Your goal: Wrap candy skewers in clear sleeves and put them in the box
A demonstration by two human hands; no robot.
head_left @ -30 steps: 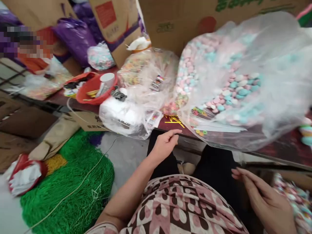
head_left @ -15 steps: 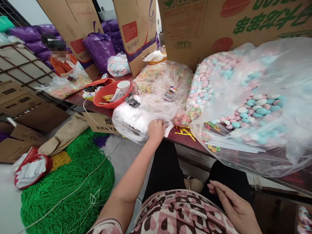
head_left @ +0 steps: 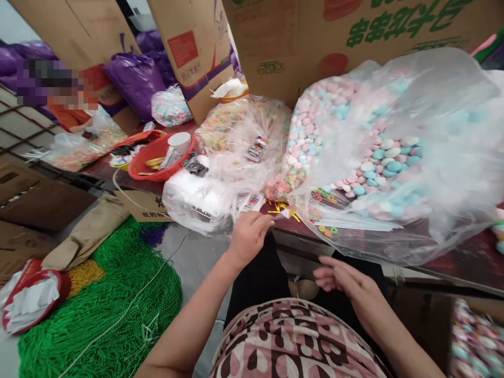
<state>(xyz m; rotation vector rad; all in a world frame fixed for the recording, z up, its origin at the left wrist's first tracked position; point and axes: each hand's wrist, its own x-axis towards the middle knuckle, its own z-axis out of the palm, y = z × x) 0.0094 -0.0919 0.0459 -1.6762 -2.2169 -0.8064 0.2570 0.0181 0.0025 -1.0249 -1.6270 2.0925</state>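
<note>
My left hand hovers at the table's front edge, thumb and fingers pinched together. A small pale, see-through piece shows just beyond its fingertips; I cannot make out what it is. Behind that hand lies a clear bag of white packets, with a small printed card at its right end. Yellow twist ties are scattered on the table past the fingers. Over my lap, my right hand is slightly blurred, its fingers extended and holding nothing visible.
A large clear bag of pastel candies covers the table's right side, over white sticks. Behind are a bag of ring candies and tall cartons. A red basket stands left. Green bead strands cover the floor. Another person sits far left.
My left hand has come away from the bag of white packets, nearer to me, uncovering the printed card. My right hand has risen toward the table and its fingers have extended. The view has swung right.
</note>
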